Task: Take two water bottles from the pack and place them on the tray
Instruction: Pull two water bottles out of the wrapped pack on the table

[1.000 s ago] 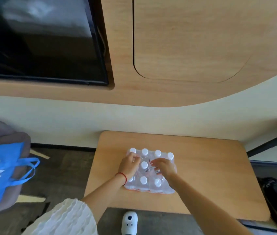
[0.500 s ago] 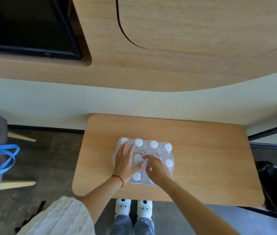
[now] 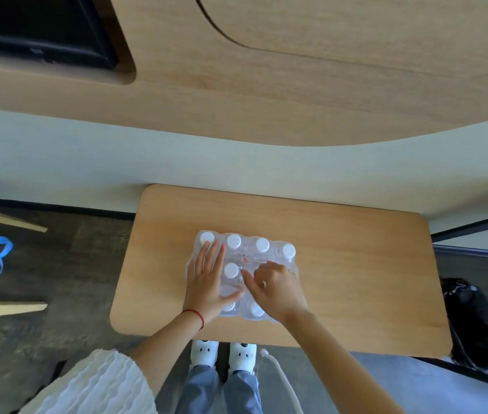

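Right, pack [image 3: 244,273] sits mid-frame on the bench [image 3: 356,264], wrap unopened; your left hand [image 3: 208,286] lies flat, fingers spread, gripping nothing; right hand [image 3: 275,289] has its fingers [image 3: 247,276] curled at the film, actual pinch unclear; tear between caps, keep left pressing down; no tray in view.

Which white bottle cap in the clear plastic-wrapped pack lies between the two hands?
The white cap in the second row. It sits between the flat left hand and the right hand; the back row's caps lie beyond the hands.
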The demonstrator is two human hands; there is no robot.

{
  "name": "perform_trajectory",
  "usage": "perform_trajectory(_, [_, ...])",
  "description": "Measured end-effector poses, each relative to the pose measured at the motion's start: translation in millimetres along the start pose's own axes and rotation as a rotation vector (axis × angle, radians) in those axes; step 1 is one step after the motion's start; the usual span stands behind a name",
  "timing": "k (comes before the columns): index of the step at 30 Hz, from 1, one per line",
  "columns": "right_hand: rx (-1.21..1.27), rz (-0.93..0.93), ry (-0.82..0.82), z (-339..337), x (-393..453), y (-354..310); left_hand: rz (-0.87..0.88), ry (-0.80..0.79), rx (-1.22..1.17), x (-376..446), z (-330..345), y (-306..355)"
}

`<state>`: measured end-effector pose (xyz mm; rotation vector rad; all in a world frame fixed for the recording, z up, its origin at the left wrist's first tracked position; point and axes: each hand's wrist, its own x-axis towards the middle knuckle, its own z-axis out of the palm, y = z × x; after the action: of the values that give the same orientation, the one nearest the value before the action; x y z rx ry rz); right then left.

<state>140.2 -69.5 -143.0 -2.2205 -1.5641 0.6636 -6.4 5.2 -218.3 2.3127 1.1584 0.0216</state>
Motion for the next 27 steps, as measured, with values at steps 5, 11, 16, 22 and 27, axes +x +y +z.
perform_trajectory(5, [-0.33,0.194,-0.277,25,18,9,0.008,0.028,0.058,0,2,-1])
perform_trajectory(11, [-0.303,0.285,-0.223,40,24,13,0.007,0.002,0.093,-1,4,-3])
perform_trajectory(16, [-0.023,0.269,-0.078,35,16,19,0.022,0.012,0.115,-1,7,-4])
perform_trajectory(22, [0.061,0.209,0.071,3,1,8,0.034,0.004,0.094,0,2,-1])
perform_trajectory(27, [0.102,0.11,0.142,-53,-10,-20,-0.049,-0.259,0.033,3,-20,10])
